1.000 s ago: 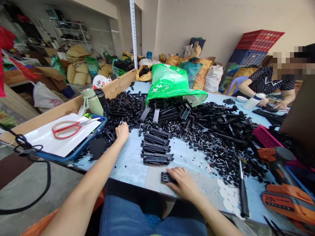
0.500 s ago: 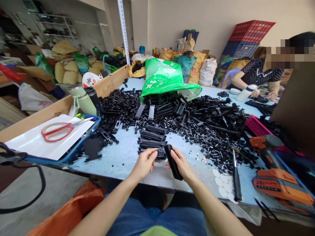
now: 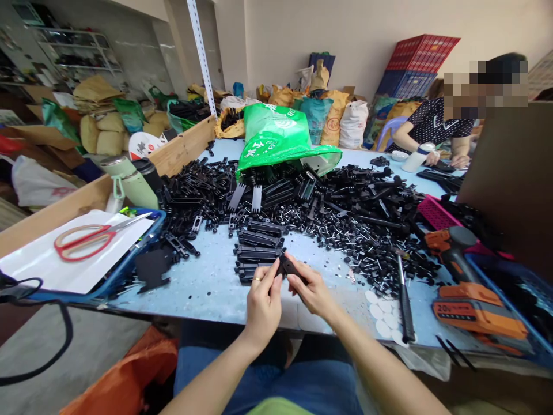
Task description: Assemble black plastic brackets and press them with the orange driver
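My right hand (image 3: 311, 290) is closed round a black plastic part (image 3: 290, 267) above the table's front edge. Against the left end of that part, my left hand (image 3: 264, 297) pinches with thumb and fingers; whether it holds a small piece of its own is too small to tell. Just behind my hands lies a stack of long black parts (image 3: 258, 252) in a row. Beyond it, a heap of black parts (image 3: 194, 187) spreads left, and a pile of small pins and caps (image 3: 332, 230) lies to the right.
A hammer (image 3: 405, 305), white discs (image 3: 382, 311) and an orange power tool (image 3: 475, 311) lie right. Scissors (image 3: 82, 242) rest on white paper over a blue tray (image 3: 93, 298) at left. A green bag (image 3: 276, 132) stands behind; a person (image 3: 436, 127) works at the far right.
My left hand has turned upright and come against the black part. My right hand has tilted that part, so it now looks foreshortened. The whole view has shifted, with the table's things appearing further left.
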`<state>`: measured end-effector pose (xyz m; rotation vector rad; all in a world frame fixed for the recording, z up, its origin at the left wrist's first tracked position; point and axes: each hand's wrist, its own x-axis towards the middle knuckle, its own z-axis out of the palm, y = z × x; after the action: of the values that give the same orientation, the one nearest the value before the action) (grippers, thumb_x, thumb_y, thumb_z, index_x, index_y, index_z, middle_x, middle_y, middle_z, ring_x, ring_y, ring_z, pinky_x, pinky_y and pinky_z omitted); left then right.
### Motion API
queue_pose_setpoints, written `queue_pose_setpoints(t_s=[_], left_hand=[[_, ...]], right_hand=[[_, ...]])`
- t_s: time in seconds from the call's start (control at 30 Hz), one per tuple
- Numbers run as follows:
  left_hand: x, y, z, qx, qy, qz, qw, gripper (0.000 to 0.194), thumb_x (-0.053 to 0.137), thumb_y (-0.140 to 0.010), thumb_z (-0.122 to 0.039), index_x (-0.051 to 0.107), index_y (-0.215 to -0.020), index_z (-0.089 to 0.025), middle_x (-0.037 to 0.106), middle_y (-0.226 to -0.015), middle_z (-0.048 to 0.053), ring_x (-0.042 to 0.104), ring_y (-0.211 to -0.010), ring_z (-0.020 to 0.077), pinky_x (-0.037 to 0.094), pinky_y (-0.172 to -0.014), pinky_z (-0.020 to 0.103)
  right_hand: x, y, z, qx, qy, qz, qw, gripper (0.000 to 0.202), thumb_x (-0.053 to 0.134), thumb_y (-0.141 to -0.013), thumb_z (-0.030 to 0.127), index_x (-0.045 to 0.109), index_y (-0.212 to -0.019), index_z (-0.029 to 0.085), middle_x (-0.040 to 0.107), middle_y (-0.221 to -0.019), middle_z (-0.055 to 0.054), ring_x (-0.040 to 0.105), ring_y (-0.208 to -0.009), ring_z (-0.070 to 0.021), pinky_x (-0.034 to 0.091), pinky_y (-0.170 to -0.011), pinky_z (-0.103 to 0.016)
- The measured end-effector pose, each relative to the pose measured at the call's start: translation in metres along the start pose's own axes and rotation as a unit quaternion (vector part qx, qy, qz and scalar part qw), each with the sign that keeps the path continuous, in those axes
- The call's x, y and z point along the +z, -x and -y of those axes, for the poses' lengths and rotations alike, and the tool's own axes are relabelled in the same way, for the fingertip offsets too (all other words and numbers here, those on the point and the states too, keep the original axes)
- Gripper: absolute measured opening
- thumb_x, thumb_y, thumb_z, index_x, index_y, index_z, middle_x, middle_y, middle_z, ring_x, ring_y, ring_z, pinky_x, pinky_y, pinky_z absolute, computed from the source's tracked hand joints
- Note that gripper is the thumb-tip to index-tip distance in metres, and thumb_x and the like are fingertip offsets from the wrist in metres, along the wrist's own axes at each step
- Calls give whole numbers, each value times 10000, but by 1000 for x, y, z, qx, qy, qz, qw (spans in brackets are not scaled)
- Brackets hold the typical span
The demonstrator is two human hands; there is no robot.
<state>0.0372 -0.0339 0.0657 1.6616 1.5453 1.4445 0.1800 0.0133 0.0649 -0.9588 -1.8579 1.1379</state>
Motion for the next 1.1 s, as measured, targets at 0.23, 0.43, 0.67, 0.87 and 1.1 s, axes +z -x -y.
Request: queue_pose_setpoints(t_s=[0.23, 0.43, 0.67, 0.87, 1.1], left_hand=[[8, -3, 2, 37, 23, -7, 999, 344, 375, -919, -267, 512, -1232, -223, 543, -1083, 101, 538, -1009, 194, 454, -872, 341], [7, 35, 37, -192, 60, 0, 980, 428, 333, -923, -341, 308, -1330, -212, 569, -1014, 99, 622, -848, 179, 533, -683, 311], [-7, 32, 29, 123, -262, 226, 930, 496, 439, -809, -122, 413, -1285, -257, 466, -1271, 88, 327, -1262, 294, 253, -1036, 528], [2, -3, 29, 169, -388, 373, 826, 512, 349, -780, 22, 479, -1230, -186, 601, -1013, 79, 561, -913, 215, 443, -841, 383], [-7, -14, 51, 119, -424, 340, 831, 443, 379, -831, -56, 475, -1246, -178, 600, -1020, 101, 572, -896, 227, 439, -789, 359]], right_hand=[[39, 17, 4, 11, -12, -94, 995, 514, 414, -901, 409, 327, -1388, 266, 540, -1145, -99, 575, -733, -160, 520, -633, -296], [0, -6, -23, 20, 183, 56, 981, 449, 413, -899, 439, 442, -1314, 270, 608, -1038, -60, 578, -884, -186, 464, -815, -349], [-100, -139, -60, 199, 293, -185, 917, 433, 509, -856, 310, 446, -1265, 183, 579, -1122, -111, 504, -1076, -234, 339, -957, -393], [-124, -197, -69, 273, 211, -207, 916, 465, 650, -763, 277, 473, -1149, 88, 586, -1016, -135, 579, -869, -206, 458, -780, -375], [-114, -132, -64, 238, 100, -106, 960, 275, 409, -896, 342, 534, -964, 107, 589, -702, -32, 504, -517, -94, 436, -504, -229]])
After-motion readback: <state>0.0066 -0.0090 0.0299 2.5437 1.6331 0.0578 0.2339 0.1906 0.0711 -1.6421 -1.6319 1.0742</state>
